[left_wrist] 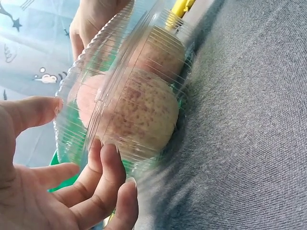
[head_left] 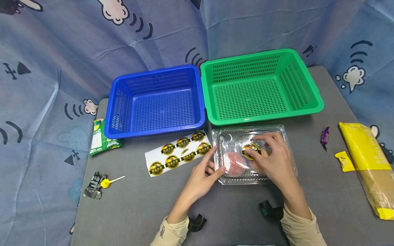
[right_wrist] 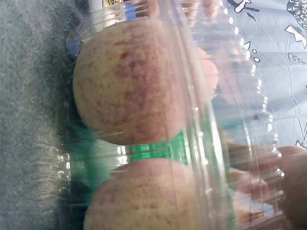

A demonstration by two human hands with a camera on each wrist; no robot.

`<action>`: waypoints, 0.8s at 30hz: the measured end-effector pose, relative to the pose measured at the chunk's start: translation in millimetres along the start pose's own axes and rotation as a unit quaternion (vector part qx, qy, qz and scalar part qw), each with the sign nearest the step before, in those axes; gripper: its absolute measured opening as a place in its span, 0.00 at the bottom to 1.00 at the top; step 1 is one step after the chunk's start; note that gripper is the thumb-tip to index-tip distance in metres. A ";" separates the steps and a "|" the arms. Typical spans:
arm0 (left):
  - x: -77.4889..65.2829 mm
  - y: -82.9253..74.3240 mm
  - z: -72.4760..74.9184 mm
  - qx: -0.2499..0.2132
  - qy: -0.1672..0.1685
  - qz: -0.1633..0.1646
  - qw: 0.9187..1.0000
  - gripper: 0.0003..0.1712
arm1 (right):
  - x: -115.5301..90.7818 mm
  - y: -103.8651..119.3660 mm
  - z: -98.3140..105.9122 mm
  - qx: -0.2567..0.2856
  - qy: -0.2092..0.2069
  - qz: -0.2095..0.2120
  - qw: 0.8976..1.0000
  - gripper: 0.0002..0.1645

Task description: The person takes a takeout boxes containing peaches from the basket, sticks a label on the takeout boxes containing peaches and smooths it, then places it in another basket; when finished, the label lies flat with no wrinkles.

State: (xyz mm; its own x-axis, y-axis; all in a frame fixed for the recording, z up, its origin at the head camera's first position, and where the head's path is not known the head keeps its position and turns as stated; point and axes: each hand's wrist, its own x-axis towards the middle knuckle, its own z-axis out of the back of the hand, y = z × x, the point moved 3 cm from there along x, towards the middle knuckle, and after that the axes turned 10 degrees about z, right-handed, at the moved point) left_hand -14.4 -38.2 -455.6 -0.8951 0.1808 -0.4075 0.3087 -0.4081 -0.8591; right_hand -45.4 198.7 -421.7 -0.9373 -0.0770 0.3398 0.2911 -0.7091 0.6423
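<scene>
A clear plastic clamshell box (head_left: 221,179) with peaches (left_wrist: 139,112) inside lies in front of the green basket, its lid down. My left hand (head_left: 200,177) is at the box's left side, thumb near the front corner and index finger along the edge; in the left wrist view its fingertips touch the clear wall. Over the lid is my right hand (head_left: 278,159), thumb at a round black-and-yellow sticker (head_left: 251,149) and index finger bent apart from it. Mottled peaches (right_wrist: 129,81) show through the side in the right wrist view.
A sheet of matching stickers (head_left: 178,153) lies left of the box. Behind stand a blue basket (head_left: 154,131) and a green basket (head_left: 264,116). At left are a green packet (head_left: 103,140), a black wrapper (head_left: 94,186) and a lollipop (head_left: 105,183); at right, small candies (head_left: 324,136) and a yellow package (head_left: 366,150).
</scene>
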 end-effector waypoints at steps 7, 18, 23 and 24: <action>-0.1 -0.9 0.4 -0.001 0.004 -0.003 1.000 0.42 | 0.9 -1.1 0.5 0.005 -0.016 0.001 1.000 0.19; -0.2 -1.2 2.3 -0.007 0.008 -0.005 1.000 0.43 | 0.8 -5.8 6.7 0.022 -0.039 0.002 0.999 0.16; 0.3 -0.5 1.0 -0.010 0.009 -0.002 1.000 0.43 | 0.7 -5.6 13.1 0.032 -0.039 0.000 0.999 0.14; 0.4 -0.3 0.6 -0.010 0.010 -0.002 1.000 0.43 | 0.8 -6.1 15.2 0.030 -0.035 0.002 0.999 0.15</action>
State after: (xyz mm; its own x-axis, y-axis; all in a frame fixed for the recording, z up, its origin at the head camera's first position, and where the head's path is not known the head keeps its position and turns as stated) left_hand -15.1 -38.6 -455.3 -0.8899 0.1999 -0.4101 0.3118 -0.3898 -0.8665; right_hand -45.0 213.6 -414.9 -0.9207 -0.0288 0.3892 0.3082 -0.6655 0.6798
